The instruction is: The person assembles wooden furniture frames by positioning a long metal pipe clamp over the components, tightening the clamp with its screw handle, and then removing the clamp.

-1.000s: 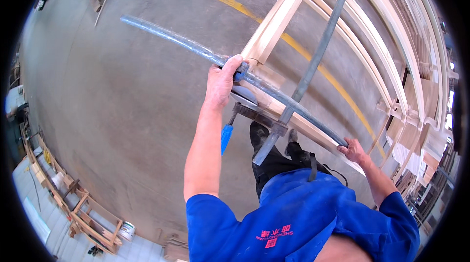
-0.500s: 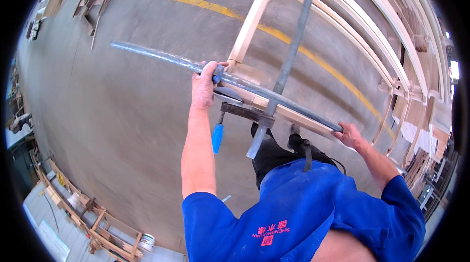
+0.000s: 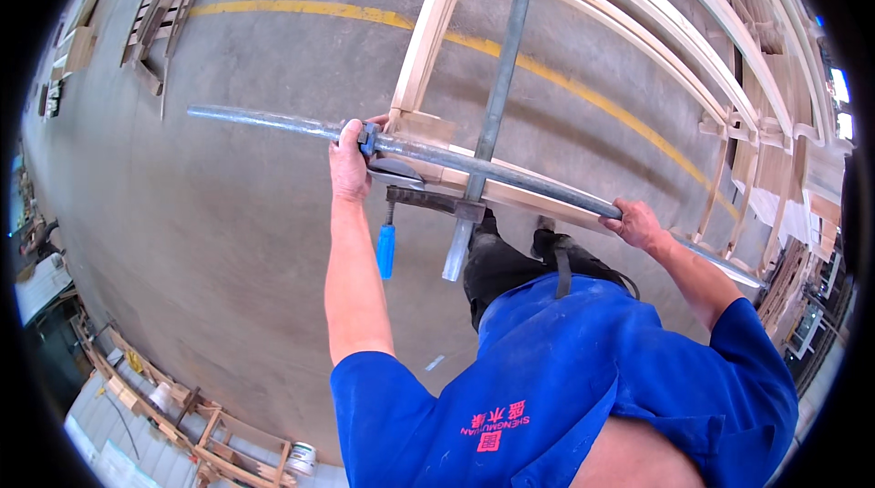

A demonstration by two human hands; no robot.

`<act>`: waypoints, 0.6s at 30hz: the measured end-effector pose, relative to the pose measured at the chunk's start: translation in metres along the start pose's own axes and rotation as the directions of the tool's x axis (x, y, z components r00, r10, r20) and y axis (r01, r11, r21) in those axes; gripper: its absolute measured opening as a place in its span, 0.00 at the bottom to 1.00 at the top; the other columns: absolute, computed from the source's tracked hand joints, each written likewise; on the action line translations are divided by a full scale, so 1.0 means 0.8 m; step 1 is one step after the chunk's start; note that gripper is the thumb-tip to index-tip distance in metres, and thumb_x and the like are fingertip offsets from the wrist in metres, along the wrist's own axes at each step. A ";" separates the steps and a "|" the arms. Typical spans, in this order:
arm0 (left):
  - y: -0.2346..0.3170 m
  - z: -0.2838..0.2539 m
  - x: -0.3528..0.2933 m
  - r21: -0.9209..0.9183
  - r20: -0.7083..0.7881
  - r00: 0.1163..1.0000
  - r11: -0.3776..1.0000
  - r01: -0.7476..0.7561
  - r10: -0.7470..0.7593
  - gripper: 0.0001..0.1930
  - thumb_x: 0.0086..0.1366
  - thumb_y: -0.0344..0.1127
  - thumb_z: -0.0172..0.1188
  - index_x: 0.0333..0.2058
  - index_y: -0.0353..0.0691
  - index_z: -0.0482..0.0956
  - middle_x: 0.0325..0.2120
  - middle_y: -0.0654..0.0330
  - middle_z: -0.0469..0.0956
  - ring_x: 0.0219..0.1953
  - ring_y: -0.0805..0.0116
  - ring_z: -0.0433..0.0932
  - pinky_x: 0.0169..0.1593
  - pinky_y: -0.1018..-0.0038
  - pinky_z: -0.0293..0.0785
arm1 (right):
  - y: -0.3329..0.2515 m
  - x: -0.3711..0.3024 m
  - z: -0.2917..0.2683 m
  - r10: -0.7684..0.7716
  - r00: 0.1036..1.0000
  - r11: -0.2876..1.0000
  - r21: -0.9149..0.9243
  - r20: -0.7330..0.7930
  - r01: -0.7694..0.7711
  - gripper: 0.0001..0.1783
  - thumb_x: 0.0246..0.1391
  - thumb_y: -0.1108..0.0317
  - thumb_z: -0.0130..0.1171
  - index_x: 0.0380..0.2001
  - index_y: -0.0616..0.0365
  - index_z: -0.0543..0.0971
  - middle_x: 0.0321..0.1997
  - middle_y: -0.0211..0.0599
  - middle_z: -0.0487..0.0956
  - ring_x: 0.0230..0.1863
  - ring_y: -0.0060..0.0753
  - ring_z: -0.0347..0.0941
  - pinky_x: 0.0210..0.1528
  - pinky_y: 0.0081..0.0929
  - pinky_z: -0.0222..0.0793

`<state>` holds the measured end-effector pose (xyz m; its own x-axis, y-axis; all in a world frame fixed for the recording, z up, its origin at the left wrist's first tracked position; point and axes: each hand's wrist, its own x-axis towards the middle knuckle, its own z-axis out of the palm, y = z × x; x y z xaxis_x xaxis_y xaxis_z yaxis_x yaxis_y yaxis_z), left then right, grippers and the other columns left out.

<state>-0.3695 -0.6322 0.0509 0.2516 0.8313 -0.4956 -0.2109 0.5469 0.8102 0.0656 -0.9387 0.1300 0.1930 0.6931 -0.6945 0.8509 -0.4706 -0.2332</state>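
Note:
A long grey metal pipe clamp lies crosswise over the near end of a pale wooden frame. Near its left part, my left hand is closed around the pipe at a blue clamp fitting. At the pipe's right end my right hand has its fingers wrapped round it. A round metal plate shows just below the left hand. Under the held pipe, a second pipe clamp runs lengthwise along the frame, its dark arm carrying a screw and a blue handle.
Several more pale wooden frames stand to the right. A yellow floor line crosses the concrete floor. Slatted wooden pallets lie at far left, and wooden racks with a white bucket are at lower left.
The view has turned slightly, so the frame and clamps appear farther left. The held pipe looks more level, its left end lower in the picture. Both hands keep their grip.

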 end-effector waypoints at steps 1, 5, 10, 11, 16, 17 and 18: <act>-0.001 -0.001 0.001 0.006 0.001 1.000 1.000 -0.004 0.004 0.32 0.68 0.57 0.51 0.47 0.26 0.83 0.36 0.58 0.84 0.34 0.70 0.80 0.38 0.74 0.76 | 0.001 0.000 0.001 -0.009 1.000 1.000 -0.001 -0.008 0.009 0.30 0.57 0.38 0.61 0.36 0.58 0.82 0.32 0.56 0.82 0.38 0.63 0.79 0.41 0.53 0.74; -0.004 0.002 0.001 0.016 -0.011 0.999 0.999 -0.035 0.035 0.33 0.67 0.58 0.51 0.46 0.27 0.83 0.37 0.57 0.84 0.32 0.72 0.79 0.34 0.76 0.73 | -0.007 -0.004 -0.006 -0.024 0.999 1.000 -0.011 -0.025 0.024 0.28 0.56 0.39 0.62 0.36 0.58 0.82 0.32 0.55 0.82 0.38 0.63 0.79 0.41 0.52 0.74; -0.006 -0.008 0.004 0.030 -0.017 0.998 0.998 -0.061 0.061 0.33 0.67 0.60 0.52 0.46 0.30 0.82 0.41 0.55 0.85 0.36 0.72 0.79 0.35 0.76 0.72 | -0.011 -0.002 -0.003 -0.040 0.998 0.999 -0.019 -0.057 0.039 0.28 0.56 0.39 0.62 0.37 0.57 0.82 0.32 0.55 0.83 0.39 0.63 0.79 0.42 0.52 0.75; -0.007 -0.008 0.004 0.032 -0.016 0.998 0.997 -0.064 0.064 0.33 0.67 0.60 0.52 0.46 0.30 0.82 0.42 0.55 0.85 0.37 0.72 0.79 0.36 0.76 0.72 | -0.009 -0.002 -0.002 -0.046 0.997 0.999 -0.016 -0.061 0.045 0.28 0.56 0.39 0.62 0.37 0.56 0.82 0.33 0.55 0.83 0.39 0.62 0.79 0.42 0.52 0.75; -0.011 -0.005 0.006 -0.024 -0.018 0.999 0.998 -0.051 0.050 0.31 0.66 0.63 0.54 0.47 0.36 0.80 0.48 0.52 0.83 0.49 0.64 0.81 0.43 0.73 0.75 | 0.000 -0.003 0.007 -0.045 0.994 0.998 -0.044 -0.104 0.041 0.28 0.56 0.39 0.63 0.36 0.56 0.81 0.32 0.54 0.83 0.38 0.61 0.79 0.41 0.53 0.75; -0.011 -0.002 0.007 -0.030 -0.026 0.998 0.998 -0.058 0.057 0.31 0.66 0.63 0.55 0.47 0.37 0.79 0.50 0.51 0.82 0.52 0.62 0.80 0.44 0.73 0.76 | 0.002 -0.004 0.008 -0.043 0.992 0.998 -0.047 -0.115 0.038 0.28 0.55 0.39 0.64 0.36 0.56 0.81 0.32 0.53 0.83 0.38 0.61 0.79 0.41 0.53 0.75; -0.013 -0.002 0.010 -0.019 -0.026 0.998 0.998 -0.060 0.060 0.29 0.67 0.64 0.54 0.48 0.41 0.78 0.53 0.50 0.80 0.56 0.60 0.79 0.46 0.70 0.77 | 0.005 -0.004 0.009 -0.050 0.992 0.998 -0.048 -0.118 0.044 0.27 0.55 0.39 0.64 0.36 0.56 0.81 0.32 0.53 0.83 0.38 0.61 0.79 0.41 0.53 0.75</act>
<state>-0.3669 -0.6312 0.0386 0.2135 0.8648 -0.4545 -0.2436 0.4976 0.8325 0.0646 -0.9466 0.1263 0.2070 0.7754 -0.5966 0.8812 -0.4126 -0.2305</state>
